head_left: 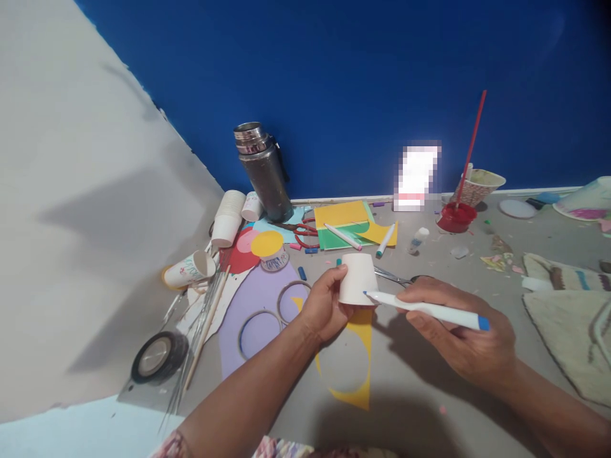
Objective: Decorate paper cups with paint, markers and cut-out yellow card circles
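Observation:
A plain white paper cup (358,278) is held upside down in my left hand (327,305), the thumb on its left side and the fingers beneath it. My right hand (463,331) grips a white marker (436,311) with a blue end. The marker's blue tip is at the lower front of the cup, and I cannot tell whether it touches. Behind the cup, scissors (394,275) lie partly hidden. Below it is a yellow paper sheet (360,375) with a round hole cut out.
A steel flask (267,181) leans near the blue wall, with stacked cups (228,219) to its left. Tape rolls (160,357), coloured papers (341,213) and two markers surround my hands. A red pot (457,219) and cloth (568,337) are at the right.

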Action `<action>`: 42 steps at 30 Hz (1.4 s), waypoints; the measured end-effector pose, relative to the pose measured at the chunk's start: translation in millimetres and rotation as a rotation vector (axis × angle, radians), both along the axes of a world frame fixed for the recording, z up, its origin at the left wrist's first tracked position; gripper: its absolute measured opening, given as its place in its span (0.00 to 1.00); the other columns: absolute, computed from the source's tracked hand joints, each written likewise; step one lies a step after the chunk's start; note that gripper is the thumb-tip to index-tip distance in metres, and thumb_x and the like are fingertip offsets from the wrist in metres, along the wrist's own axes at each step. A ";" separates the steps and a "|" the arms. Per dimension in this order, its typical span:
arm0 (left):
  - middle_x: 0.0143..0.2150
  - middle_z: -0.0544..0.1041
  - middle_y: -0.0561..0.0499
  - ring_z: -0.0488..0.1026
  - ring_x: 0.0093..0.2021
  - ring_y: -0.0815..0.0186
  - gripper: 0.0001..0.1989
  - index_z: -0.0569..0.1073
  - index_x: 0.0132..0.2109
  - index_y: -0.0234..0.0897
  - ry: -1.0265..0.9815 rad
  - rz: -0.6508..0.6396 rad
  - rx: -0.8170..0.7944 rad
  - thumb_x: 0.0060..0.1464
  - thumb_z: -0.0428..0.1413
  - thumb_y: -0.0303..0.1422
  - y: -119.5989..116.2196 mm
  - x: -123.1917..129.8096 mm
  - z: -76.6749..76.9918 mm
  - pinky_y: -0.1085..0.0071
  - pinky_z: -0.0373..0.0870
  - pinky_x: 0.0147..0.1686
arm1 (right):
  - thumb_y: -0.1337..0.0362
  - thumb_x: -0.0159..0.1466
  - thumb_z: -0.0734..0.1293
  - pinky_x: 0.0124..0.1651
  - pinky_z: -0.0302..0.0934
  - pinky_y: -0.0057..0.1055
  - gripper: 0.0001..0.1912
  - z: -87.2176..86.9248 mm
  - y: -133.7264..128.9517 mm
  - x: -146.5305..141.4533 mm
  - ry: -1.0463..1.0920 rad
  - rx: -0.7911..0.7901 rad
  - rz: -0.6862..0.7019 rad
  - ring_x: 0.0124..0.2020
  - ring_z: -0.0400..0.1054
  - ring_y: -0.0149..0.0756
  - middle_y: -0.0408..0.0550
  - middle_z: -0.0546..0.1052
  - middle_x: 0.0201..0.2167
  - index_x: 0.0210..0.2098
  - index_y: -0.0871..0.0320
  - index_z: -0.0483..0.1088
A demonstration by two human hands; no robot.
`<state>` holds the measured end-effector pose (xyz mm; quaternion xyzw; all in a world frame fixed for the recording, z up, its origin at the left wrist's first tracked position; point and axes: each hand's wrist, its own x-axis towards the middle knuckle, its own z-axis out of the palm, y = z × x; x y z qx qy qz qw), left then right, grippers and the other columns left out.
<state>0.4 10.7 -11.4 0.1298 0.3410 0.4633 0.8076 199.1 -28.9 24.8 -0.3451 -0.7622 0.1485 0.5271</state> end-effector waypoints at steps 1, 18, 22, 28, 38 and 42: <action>0.40 0.83 0.42 0.81 0.41 0.51 0.16 0.77 0.50 0.33 0.004 0.004 0.003 0.55 0.61 0.35 0.0 -0.2 0.1 0.52 0.79 0.47 | 0.68 0.67 0.70 0.38 0.76 0.30 0.07 0.1 -0.2 -0.2 0.007 0.006 0.004 0.32 0.80 0.38 0.48 0.85 0.33 0.43 0.53 0.80; 0.36 0.81 0.46 0.78 0.36 0.60 0.13 0.78 0.45 0.32 -0.023 0.034 -0.024 0.53 0.63 0.32 -1.6 0.7 -1.1 0.58 0.78 0.48 | 0.68 0.67 0.70 0.39 0.76 0.31 0.08 -2.6 2.0 1.4 -0.018 -0.009 -0.015 0.34 0.81 0.39 0.47 0.85 0.35 0.45 0.51 0.78; 0.36 0.81 0.47 0.78 0.36 0.60 0.13 0.78 0.45 0.32 -0.014 0.038 -0.017 0.52 0.64 0.32 -1.2 0.7 -3.5 0.60 0.78 0.48 | 0.67 0.68 0.69 0.38 0.77 0.32 0.07 -1.0 1.4 2.3 -0.041 -0.040 -0.035 0.34 0.82 0.41 0.47 0.85 0.35 0.43 0.51 0.79; 0.41 0.83 0.41 0.81 0.46 0.49 0.16 0.77 0.46 0.33 0.020 0.002 0.011 0.51 0.65 0.36 -0.7 -0.6 -2.8 0.54 0.78 0.50 | 0.64 0.68 0.70 0.37 0.76 0.30 0.05 2.3 -0.6 4.7 -0.044 -0.046 0.004 0.31 0.81 0.39 0.47 0.85 0.32 0.42 0.52 0.80; 0.38 0.81 0.46 0.80 0.41 0.57 0.14 0.78 0.45 0.33 -0.013 0.027 -0.002 0.50 0.65 0.33 -0.8 1.0 -4.7 0.62 0.76 0.48 | 0.64 0.69 0.70 0.37 0.76 0.30 0.05 -1.4 0.7 2.9 -0.053 -0.030 -0.038 0.32 0.81 0.39 0.47 0.85 0.33 0.42 0.52 0.80; 0.37 0.80 0.49 0.77 0.36 0.62 0.14 0.78 0.45 0.33 0.005 0.024 0.028 0.50 0.65 0.32 -2.0 2.3 -3.6 0.67 0.75 0.42 | 0.63 0.70 0.69 0.36 0.75 0.29 0.05 -0.9 1.2 2.3 -0.052 -0.063 -0.076 0.31 0.80 0.38 0.46 0.85 0.33 0.40 0.51 0.80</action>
